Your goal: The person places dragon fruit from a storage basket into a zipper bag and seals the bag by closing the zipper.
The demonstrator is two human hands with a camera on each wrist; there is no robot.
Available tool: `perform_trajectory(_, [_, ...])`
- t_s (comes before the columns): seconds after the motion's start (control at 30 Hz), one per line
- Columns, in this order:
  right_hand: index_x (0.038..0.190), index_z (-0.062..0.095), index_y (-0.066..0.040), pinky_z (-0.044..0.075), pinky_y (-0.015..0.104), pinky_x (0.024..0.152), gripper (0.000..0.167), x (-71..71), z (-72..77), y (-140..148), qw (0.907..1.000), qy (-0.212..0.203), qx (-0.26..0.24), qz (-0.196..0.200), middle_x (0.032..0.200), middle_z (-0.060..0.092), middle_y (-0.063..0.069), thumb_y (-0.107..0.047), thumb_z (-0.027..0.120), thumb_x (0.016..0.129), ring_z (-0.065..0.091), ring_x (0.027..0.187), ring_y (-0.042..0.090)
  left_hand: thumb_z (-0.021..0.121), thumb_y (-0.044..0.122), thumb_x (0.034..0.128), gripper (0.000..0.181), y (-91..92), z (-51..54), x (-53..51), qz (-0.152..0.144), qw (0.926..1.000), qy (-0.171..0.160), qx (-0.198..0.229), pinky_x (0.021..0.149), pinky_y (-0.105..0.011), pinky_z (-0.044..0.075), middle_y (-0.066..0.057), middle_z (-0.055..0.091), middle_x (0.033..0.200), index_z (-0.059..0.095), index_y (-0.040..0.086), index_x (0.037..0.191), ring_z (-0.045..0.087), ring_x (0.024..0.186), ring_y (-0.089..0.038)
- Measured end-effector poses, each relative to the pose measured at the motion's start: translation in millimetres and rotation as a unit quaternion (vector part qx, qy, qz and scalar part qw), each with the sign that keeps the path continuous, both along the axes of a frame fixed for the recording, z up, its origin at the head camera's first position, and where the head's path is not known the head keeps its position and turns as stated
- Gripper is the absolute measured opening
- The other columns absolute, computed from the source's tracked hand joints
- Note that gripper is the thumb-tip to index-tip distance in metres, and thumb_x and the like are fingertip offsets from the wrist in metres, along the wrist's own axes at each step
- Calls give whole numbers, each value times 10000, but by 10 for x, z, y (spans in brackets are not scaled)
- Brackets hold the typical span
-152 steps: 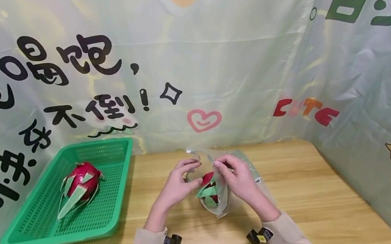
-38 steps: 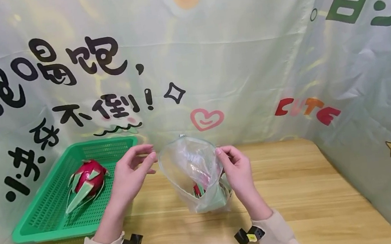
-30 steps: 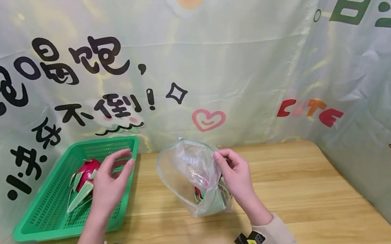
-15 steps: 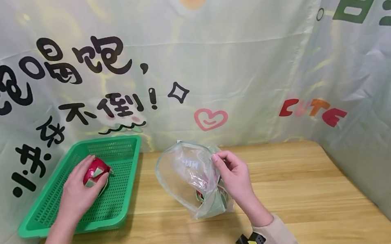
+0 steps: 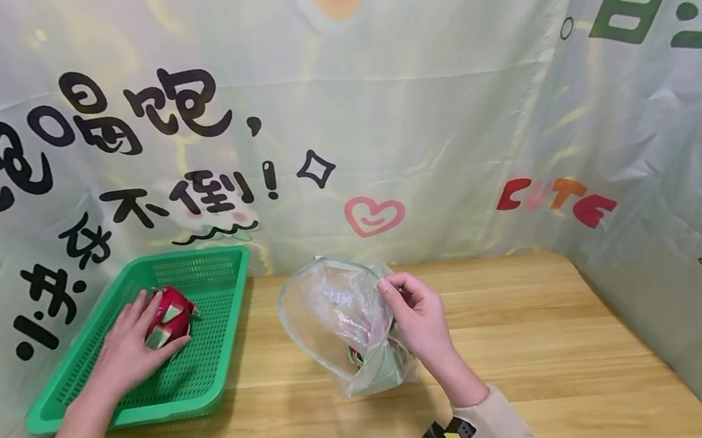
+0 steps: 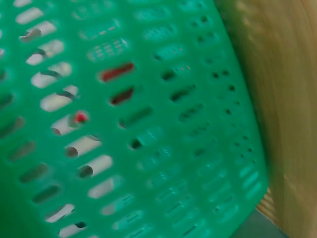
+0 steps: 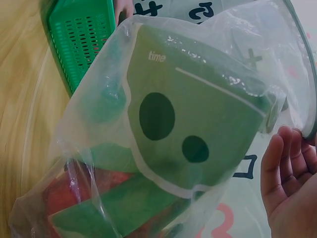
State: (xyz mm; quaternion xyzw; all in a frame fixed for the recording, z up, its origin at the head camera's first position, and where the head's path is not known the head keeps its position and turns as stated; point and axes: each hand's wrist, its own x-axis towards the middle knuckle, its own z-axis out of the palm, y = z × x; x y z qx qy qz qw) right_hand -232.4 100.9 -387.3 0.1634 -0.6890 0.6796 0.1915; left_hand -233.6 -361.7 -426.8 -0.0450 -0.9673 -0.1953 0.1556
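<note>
A red dragon fruit (image 5: 173, 315) with pale green scales lies in the green basket (image 5: 225, 354). Over its left side rests my left hand (image 5: 127, 348), fingers spread and fairly straight, thumb along the near side. My right hand (image 5: 420, 313) pinches the rim of a clear plastic bag (image 5: 336, 310), whose mouth gapes to the left. Inside the bag, in the right wrist view, a red and green fruit (image 7: 94, 198) shows through the plastic beside a green printed panel. The left wrist view has only the basket's slotted wall (image 6: 148, 119), blurred, with red glimpsed through it.
The wooden table (image 5: 542, 356) extends right of the bag and in front of it. Behind and at the sides hangs a printed cloth (image 5: 445, 125). The basket stands at the table's left, close to the cloth.
My left hand has gone from beside the bag leftward into the basket and onto the dragon fruit; its fingers have since spread. The right hand keeps pinching the bag rim, nearly still.
</note>
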Motion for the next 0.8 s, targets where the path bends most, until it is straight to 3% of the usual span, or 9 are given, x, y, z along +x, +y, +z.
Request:
perform_trajectory(0.17, [989, 698, 65, 450, 189, 563, 123, -19, -18, 2, 10000, 21, 2, 57, 815, 621, 19, -46, 654, 1018, 531, 677, 99, 768, 548, 894, 1072, -92, -66, -62, -18, 9992, -303, -259, 1064, -856, 170, -309, 119, 1682, 169, 114, 1669, 91, 1497, -609])
perform_trajectory(0.5, [992, 702, 63, 447, 189, 563, 120, -35, -42, 17, 10000, 0, 78, 58, 814, 621, 36, -46, 658, 1015, 523, 674, 99, 797, 547, 863, 1116, -219, -101, -154, -169, 9959, -704, -545, 1064, -857, 147, -345, 79, 1668, 160, 107, 1668, 95, 1448, -672])
perform_trajectory(0.8, [989, 705, 46, 442, 192, 557, 108, -36, -56, 13, 9998, 5, 194, -16, 807, 618, 20, -46, 657, 1015, 519, 668, 102, 867, 393, 834, 1135, -280, -191, -217, -285, 9944, -807, -615, 1014, -868, 237, -353, 70, 1656, 156, 91, 1665, 165, 1357, -749])
